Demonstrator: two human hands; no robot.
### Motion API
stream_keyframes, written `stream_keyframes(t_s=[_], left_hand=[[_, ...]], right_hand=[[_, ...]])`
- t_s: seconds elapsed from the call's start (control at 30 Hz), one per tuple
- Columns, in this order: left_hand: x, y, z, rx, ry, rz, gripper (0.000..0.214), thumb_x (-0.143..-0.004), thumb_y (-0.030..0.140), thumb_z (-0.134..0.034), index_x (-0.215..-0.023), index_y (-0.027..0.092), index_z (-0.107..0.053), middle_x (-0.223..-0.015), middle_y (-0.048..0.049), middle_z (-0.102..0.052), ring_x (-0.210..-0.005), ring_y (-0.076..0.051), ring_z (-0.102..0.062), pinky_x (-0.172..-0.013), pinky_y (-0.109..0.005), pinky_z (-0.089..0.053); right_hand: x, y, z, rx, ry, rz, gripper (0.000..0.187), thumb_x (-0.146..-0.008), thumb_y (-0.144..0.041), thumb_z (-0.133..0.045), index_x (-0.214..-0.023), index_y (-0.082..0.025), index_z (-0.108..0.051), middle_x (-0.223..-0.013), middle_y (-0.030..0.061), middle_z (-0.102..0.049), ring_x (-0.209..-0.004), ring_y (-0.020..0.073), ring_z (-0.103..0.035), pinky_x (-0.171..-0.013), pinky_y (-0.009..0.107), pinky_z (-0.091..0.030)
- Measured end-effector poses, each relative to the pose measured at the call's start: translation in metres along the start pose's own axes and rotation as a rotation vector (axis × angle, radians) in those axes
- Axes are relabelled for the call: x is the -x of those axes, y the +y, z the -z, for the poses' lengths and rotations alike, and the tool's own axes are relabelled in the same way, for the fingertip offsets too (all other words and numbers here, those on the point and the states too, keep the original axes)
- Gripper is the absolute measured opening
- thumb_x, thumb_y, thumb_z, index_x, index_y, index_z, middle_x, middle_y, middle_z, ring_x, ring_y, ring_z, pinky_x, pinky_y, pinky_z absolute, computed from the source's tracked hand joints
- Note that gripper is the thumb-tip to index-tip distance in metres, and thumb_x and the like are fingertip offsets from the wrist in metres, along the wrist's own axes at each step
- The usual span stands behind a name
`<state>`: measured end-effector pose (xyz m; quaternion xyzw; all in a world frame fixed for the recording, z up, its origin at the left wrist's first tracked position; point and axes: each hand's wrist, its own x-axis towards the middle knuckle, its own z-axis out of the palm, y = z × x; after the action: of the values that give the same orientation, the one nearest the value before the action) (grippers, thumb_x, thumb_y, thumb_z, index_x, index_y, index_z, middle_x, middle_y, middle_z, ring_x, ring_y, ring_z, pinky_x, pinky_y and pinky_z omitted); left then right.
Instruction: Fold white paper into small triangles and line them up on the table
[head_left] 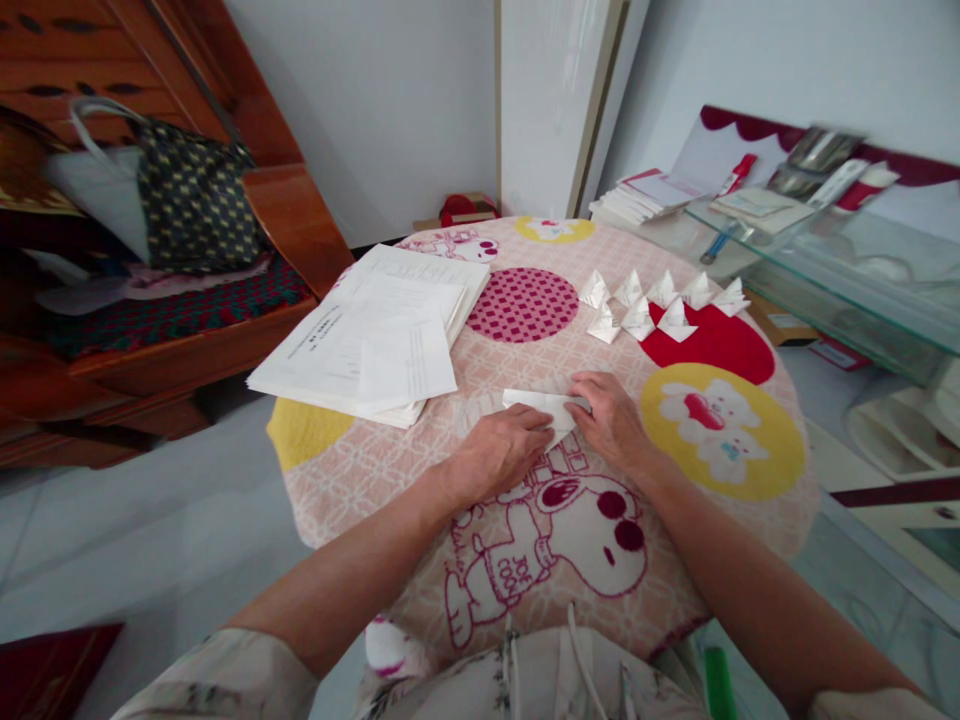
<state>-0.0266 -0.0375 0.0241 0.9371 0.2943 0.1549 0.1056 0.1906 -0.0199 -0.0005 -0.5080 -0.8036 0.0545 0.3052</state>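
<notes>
A small folded piece of white paper (541, 404) lies near the middle of the cloth-covered round table, between my two hands. My left hand (504, 450) presses on its left and lower part, with the fingers close together. At its right end my right hand (609, 415) pinches the paper between thumb and forefinger. Several folded white paper boats (639, 318) stand in two rows beyond my right hand. A stack of printed sheets (337, 345) lies on the left of the table, with a smaller blank-looking slip on top.
The patterned tablecloth (525, 580) covers the round table. To the right stands a glass shelf (847, 260) with a metal container, a red marker (741, 174) and papers. A wooden bench (187, 350) on the left holds a dark patterned bag (199, 195).
</notes>
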Motion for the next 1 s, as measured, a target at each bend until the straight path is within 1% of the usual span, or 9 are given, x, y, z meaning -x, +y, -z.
stream_keyframes(t_s=[0.2,0.4,0.6,0.77,0.87,1.0], left_hand=[[0.000,-0.001,-0.002,-0.008,0.018,-0.011,0.023,-0.098,0.019,-0.050,-0.103,0.015,-0.072,-0.119,-0.0098,-0.070,-0.111,-0.023,-0.064,-0.095,-0.038,-0.056],[0.000,-0.001,-0.001,0.001,0.008,-0.012,0.023,-0.098,0.018,-0.050,-0.103,0.015,-0.072,-0.120,-0.0104,-0.070,-0.112,-0.023,-0.064,-0.096,-0.039,-0.056],[0.001,-0.002,-0.002,0.006,0.013,-0.002,0.023,-0.098,0.019,-0.050,-0.104,0.015,-0.072,-0.120,-0.0104,-0.070,-0.112,-0.023,-0.064,-0.096,-0.039,-0.056],[0.000,-0.001,-0.001,0.001,0.005,-0.007,0.024,-0.098,0.019,-0.049,-0.103,0.014,-0.072,-0.121,-0.0104,-0.070,-0.112,-0.024,-0.064,-0.096,-0.039,-0.056],[0.000,0.000,0.000,-0.002,-0.005,-0.002,0.024,-0.098,0.019,-0.050,-0.104,0.015,-0.072,-0.119,-0.0112,-0.070,-0.112,-0.024,-0.064,-0.096,-0.040,-0.056],[0.000,0.000,0.000,0.000,-0.012,0.000,0.023,-0.098,0.019,-0.050,-0.104,0.015,-0.072,-0.118,-0.0112,-0.071,-0.111,-0.023,-0.065,-0.097,-0.040,-0.056]], right_hand=[[0.001,0.000,0.001,0.011,0.017,0.006,0.012,-0.090,-0.018,-0.057,-0.092,-0.020,-0.069,-0.103,0.0119,-0.069,-0.102,0.0280,-0.058,-0.092,0.041,-0.049],[-0.001,-0.005,0.005,0.000,0.014,0.028,0.018,-0.091,-0.015,-0.054,-0.085,-0.021,-0.070,-0.094,0.0107,-0.069,-0.096,0.0264,-0.059,-0.086,0.039,-0.049],[0.000,-0.005,0.008,0.006,0.005,0.004,0.017,-0.088,-0.012,-0.056,-0.077,-0.020,-0.068,-0.085,0.0096,-0.068,-0.089,0.0252,-0.059,-0.081,0.037,-0.048],[-0.001,-0.002,0.007,-0.020,0.020,-0.006,0.013,-0.085,-0.012,-0.059,-0.080,-0.019,-0.067,-0.091,0.0115,-0.069,-0.093,0.0270,-0.059,-0.084,0.040,-0.049],[-0.002,-0.003,0.007,-0.027,0.037,0.003,0.017,-0.085,-0.011,-0.056,-0.078,-0.020,-0.067,-0.093,0.0114,-0.069,-0.095,0.0272,-0.058,-0.086,0.041,-0.049],[-0.001,-0.009,0.010,-0.037,0.064,0.061,0.020,-0.088,-0.011,-0.053,-0.077,-0.021,-0.067,-0.091,0.0102,-0.069,-0.092,0.0257,-0.058,-0.084,0.039,-0.048]])
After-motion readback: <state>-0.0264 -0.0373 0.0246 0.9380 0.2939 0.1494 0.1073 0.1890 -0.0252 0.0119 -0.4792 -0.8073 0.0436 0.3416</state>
